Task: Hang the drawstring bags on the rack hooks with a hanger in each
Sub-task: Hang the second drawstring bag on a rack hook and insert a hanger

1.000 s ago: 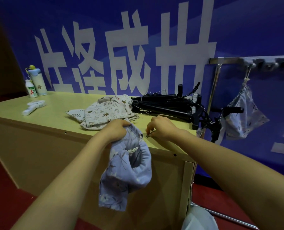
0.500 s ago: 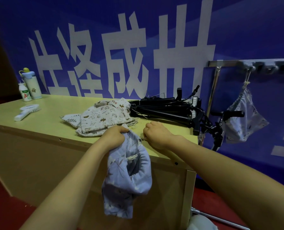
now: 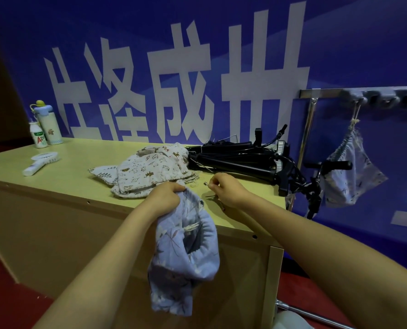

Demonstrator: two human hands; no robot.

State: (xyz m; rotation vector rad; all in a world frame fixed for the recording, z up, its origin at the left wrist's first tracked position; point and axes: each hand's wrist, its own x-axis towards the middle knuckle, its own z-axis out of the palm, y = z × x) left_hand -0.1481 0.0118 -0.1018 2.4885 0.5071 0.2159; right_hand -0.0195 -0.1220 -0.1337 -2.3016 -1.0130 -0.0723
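Note:
My left hand (image 3: pixel 165 194) grips the rim of a blue leaf-print drawstring bag (image 3: pixel 184 255), which hangs open-mouthed over the front edge of the wooden counter (image 3: pixel 62 172). My right hand (image 3: pixel 226 189) pinches a thin metal wire hanger (image 3: pixel 210 198) just above the counter top, right of the bag. More printed bags (image 3: pixel 150 169) lie in a pile behind my hands. One blue bag (image 3: pixel 350 172) hangs by its string from a hook on the rack rail (image 3: pixel 364 95) at the right.
A folded black tripod (image 3: pixel 240 157) lies on the counter's back right. Two bottles (image 3: pixel 44 125) and a white handheld fan (image 3: pixel 41 161) stand at the far left. The rack's metal post (image 3: pixel 307 134) rises beside the counter. Red floor lies below.
My right hand has lifted slightly off the counter with the wire hanger pinched in its fingers. My left hand keeps its hold on the blue bag.

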